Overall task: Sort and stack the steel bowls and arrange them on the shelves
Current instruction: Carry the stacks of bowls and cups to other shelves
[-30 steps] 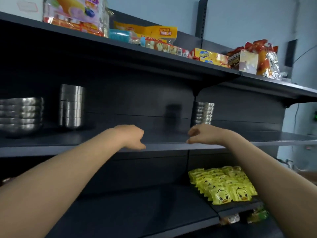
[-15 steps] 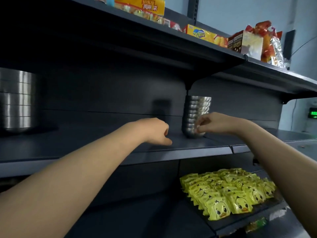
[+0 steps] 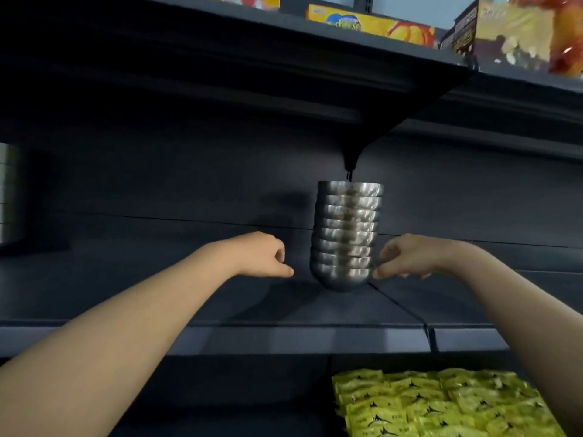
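A tall stack of steel bowls [image 3: 346,234] stands at the back of the dark middle shelf [image 3: 284,339], under a shelf bracket. My right hand [image 3: 407,257] is at the stack's right side, its curled fingertips and thumb against the lowest bowls. My left hand [image 3: 268,257] hovers just left of the stack with its fingers curled and a small gap to the bowls; it holds nothing. The edge of another steel stack [image 3: 6,190] shows at the far left of the same shelf.
Above hangs the top shelf with snack boxes [image 3: 372,25] and bags [image 3: 520,29]. Yellow packets [image 3: 441,402] fill the lower shelf at the right. Bare shelf surface stretches between the two steel stacks.
The view has closed in on the bowl stack. My right hand moved from in front of the stack to its right side, and my left hand came up close on the left.
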